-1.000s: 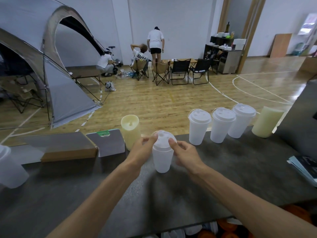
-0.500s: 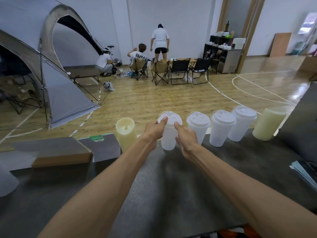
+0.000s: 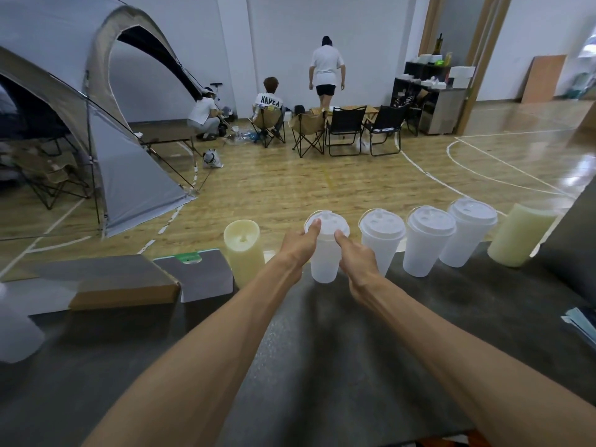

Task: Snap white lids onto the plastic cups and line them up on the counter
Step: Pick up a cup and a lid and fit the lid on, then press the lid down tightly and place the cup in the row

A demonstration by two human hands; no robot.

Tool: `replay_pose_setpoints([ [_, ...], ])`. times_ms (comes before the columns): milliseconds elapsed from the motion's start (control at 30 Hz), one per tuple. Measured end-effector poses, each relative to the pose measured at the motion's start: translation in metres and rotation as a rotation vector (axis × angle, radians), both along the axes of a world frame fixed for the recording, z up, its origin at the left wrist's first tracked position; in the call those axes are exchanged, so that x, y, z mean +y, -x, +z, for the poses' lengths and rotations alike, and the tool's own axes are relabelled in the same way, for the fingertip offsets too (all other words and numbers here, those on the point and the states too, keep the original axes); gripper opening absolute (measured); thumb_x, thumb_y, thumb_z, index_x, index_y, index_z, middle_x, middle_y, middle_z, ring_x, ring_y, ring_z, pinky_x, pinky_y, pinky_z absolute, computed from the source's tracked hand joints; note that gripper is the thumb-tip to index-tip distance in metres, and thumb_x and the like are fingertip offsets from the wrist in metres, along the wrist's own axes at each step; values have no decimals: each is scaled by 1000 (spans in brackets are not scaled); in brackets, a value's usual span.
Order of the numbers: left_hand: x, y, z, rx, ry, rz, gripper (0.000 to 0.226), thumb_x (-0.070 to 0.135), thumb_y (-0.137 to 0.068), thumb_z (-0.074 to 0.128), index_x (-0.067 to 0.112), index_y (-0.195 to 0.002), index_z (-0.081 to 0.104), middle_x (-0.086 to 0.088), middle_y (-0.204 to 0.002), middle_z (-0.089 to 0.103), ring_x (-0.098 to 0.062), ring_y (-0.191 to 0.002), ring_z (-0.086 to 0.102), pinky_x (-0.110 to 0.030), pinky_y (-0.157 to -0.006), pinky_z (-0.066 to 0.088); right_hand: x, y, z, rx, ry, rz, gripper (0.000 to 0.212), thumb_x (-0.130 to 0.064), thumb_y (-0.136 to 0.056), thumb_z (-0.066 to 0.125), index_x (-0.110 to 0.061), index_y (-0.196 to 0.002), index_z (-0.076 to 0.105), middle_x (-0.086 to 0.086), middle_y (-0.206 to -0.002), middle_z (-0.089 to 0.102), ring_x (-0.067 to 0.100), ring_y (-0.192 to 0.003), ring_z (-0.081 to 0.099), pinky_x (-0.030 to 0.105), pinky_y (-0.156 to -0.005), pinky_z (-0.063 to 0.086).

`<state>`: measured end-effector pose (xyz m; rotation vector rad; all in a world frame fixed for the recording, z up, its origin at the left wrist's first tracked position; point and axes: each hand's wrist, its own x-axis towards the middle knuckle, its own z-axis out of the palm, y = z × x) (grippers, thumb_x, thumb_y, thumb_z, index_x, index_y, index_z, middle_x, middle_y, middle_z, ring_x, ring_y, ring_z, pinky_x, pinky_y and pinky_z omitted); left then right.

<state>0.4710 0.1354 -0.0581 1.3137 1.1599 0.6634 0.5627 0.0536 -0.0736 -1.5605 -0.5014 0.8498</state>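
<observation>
A frosted plastic cup [image 3: 325,264] with a white lid [image 3: 330,222] stands upright at the far edge of the dark counter [image 3: 322,366]. My left hand [image 3: 298,245] grips its left side, thumb on the lid's rim. My right hand [image 3: 354,256] holds its right side, thumb near the lid. To its right, three lidded cups [image 3: 380,235] [image 3: 425,243] [image 3: 466,232] stand in a row along the same edge, close together.
A pale yellow cylinder [image 3: 245,250] stands just left of the held cup, another [image 3: 519,233] ends the row on the right. A cardboard box [image 3: 122,282] and a grey packet [image 3: 206,274] lie at left. A translucent cup [image 3: 16,330] is at the left border. Papers [image 3: 582,321] lie at right.
Both hands have carried the lidded cup away from me to the counter's far edge and set it beside the row of three lidded cups. The person in the background has walked to the right.
</observation>
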Motion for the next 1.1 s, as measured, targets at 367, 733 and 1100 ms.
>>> replay_pose_setpoints([
  [367, -50, 73, 0, -9, -116, 0, 38, 56, -95, 55, 20, -86, 59, 6, -85, 57, -11, -82, 52, -32, -82, 45, -45, 56, 6, 176, 165, 72, 51, -48, -95, 57, -1, -113, 64, 17, -108, 69, 28, -98, 68, 40, -73, 59],
  [733, -75, 352, 35, 175, -313, 431, 42, 34, -99, 60, 4, -128, 60, -11, -121, 67, -25, -111, 64, -42, -101, 50, 12, 294, 32, -102, 64, 655, 23, -28, -96, 63, -16, -79, 69, 5, -79, 63, 17, -75, 57, 35, -72, 47],
  [1100, -1, 499, 34, 79, -125, 830, 42, 28, -103, 51, 6, -138, 54, -8, -129, 60, -26, -111, 57, -36, -96, 46, 122, 476, 52, -174, 57, 829, 43, -30, -104, 45, -1, -130, 61, 13, -126, 65, 28, -104, 62, 30, -76, 46],
])
